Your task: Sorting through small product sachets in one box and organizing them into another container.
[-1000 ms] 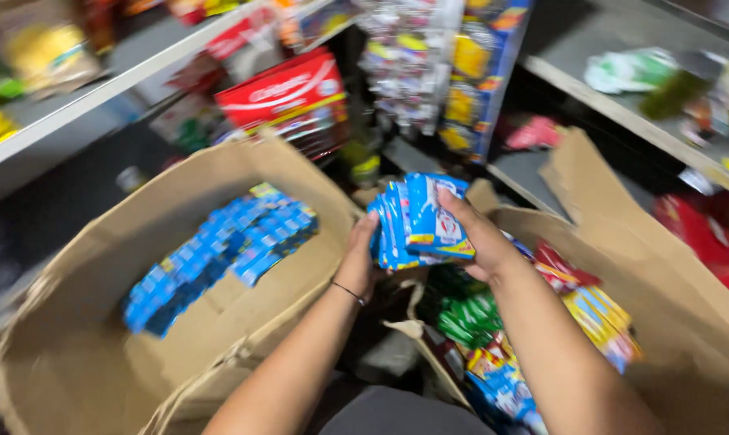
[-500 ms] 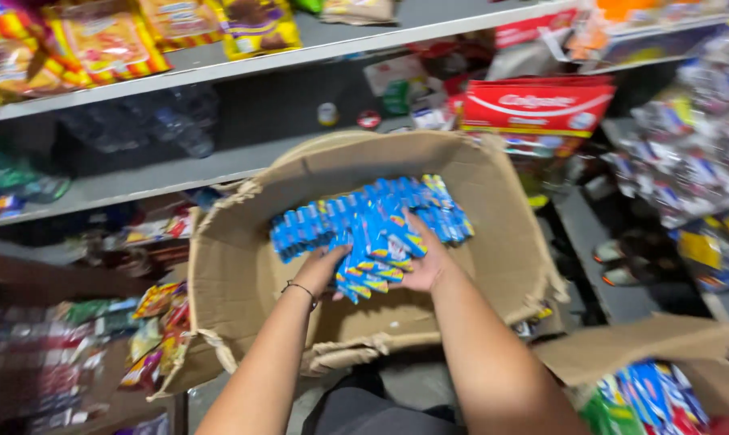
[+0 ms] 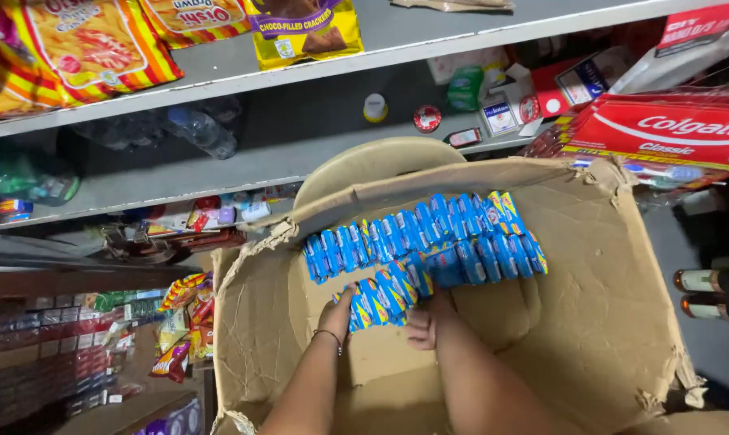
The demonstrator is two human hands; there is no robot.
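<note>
A worn brown cardboard box (image 3: 614, 322) stands open below me. Inside it, several small blue snack packets (image 3: 429, 242) lie in rows against the far wall. My left hand (image 3: 342, 310), with a thin bracelet on the wrist, and my right hand (image 3: 423, 322) both reach into the box and grip a small stack of blue packets (image 3: 384, 296) from either side, just in front of the rows.
Grey metal shelves (image 3: 219, 173) rise behind the box, with yellow and orange snack bags (image 3: 99, 44) on top and a red carton of toothpaste (image 3: 662, 133) at the right. Colourful packets (image 3: 183, 322) fill a space at the left. Bottles (image 3: 706, 282) lie at the right.
My view swung from another box to this one. Both hands carried the stack of blue packets over and lowered it down inside, in front of the rows.
</note>
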